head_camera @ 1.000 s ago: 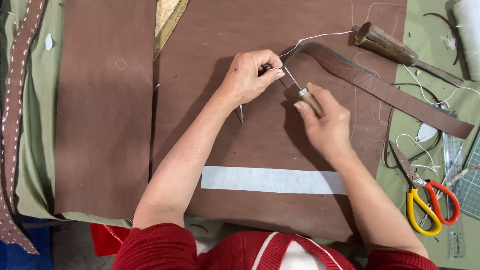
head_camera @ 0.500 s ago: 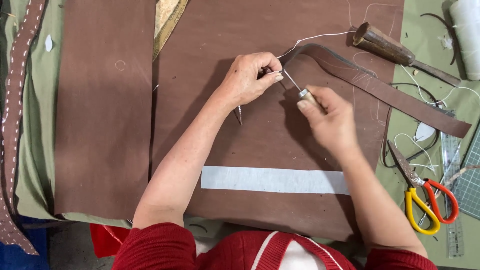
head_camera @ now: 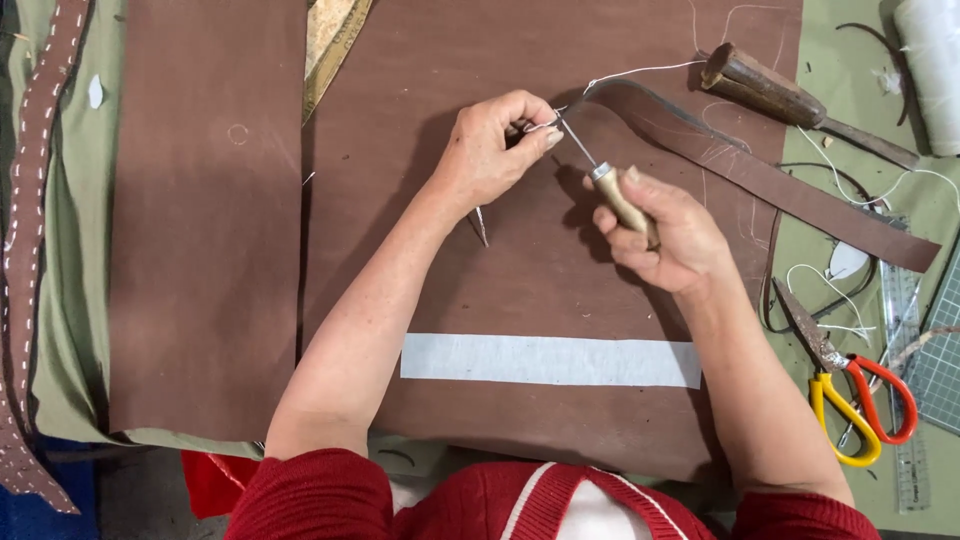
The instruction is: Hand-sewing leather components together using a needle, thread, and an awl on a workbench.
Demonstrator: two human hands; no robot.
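Both hands (head_camera: 495, 150) (head_camera: 665, 230) close together, fingers (head_camera: 535, 125) pinched.

Brown leather sheets — two: one large panel (head_camera: 205, 250), one wider panel (head_camera: 520, 290). Long brown leather straps — two: one plain (head_camera: 800, 205), one white-stitched (head_camera: 35, 200). White rectangular strip (head_camera: 550, 360) — one. Wooden-handled awls — two (head_camera: 622, 200) (head_camera: 765, 88). Red-and-yellow-handled scissors (head_camera: 850, 400) — one pair. White thread spool (head_camera: 930, 70) — one.

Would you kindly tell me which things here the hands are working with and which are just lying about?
In use:
left hand pinching white thread
right hand gripping wooden-handled awl
brown leather strap

Lying about:
scissors
white strip
dark wooden-handled tool
clear ruler
stitched strap
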